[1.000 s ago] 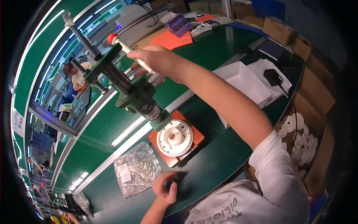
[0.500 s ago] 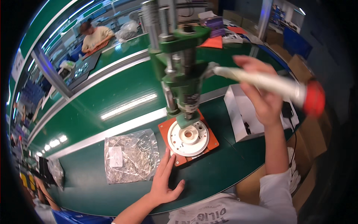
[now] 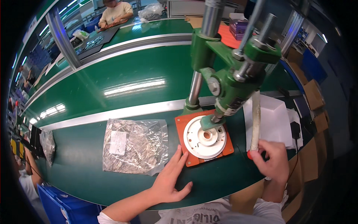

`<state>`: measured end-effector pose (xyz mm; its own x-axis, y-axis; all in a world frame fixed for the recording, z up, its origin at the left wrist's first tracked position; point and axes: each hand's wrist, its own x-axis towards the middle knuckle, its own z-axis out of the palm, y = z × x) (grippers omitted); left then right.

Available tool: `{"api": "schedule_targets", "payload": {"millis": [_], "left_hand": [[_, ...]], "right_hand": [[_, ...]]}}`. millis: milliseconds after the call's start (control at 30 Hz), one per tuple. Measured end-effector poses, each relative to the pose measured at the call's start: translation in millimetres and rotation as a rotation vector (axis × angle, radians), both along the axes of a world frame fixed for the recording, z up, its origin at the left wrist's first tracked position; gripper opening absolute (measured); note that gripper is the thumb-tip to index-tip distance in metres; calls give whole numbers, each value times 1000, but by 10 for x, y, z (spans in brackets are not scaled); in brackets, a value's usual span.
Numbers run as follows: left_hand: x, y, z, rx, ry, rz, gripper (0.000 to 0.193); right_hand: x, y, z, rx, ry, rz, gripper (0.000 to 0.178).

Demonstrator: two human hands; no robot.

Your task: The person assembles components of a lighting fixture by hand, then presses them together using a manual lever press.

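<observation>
We had our right hand (image 3: 274, 160) at the red-knobbed lower end of the lever (image 3: 256, 119), its fingers curled around it. Our left hand (image 3: 169, 181) reached to the left edge of the orange base (image 3: 180, 125), fingers stretched out close together, thumb spread wide, grasping nothing. The white disc (image 3: 195, 144) lay on that base, under the head of the green press (image 3: 238, 80); we couldn't tell whether they touched. Left of it, a clear bag of slender metal pieces (image 3: 140, 153) rested on the green surface (image 3: 76, 153).
</observation>
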<state>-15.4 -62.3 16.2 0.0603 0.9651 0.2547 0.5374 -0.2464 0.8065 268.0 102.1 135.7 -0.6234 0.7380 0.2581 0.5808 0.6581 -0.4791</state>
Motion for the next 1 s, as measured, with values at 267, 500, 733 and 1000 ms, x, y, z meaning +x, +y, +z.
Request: {"api": "schedule_targets", "payload": {"millis": [267, 500, 733, 1000], "left_hand": [[23, 44, 21, -7, -7, -19, 98], [22, -28, -27, 35, 11, 27, 98], [22, -26, 18, 51, -6, 10, 100], [-19, -27, -1, 17, 1, 15, 97]], "right_hand": [[-194, 68, -370, -63, 19, -144, 21], [-140, -169, -548, -29, 178, -242, 40], [428, -265, -247, 311, 1078, -146, 95], [-731, 865, 880, 180, 1205, 222, 38]]}}
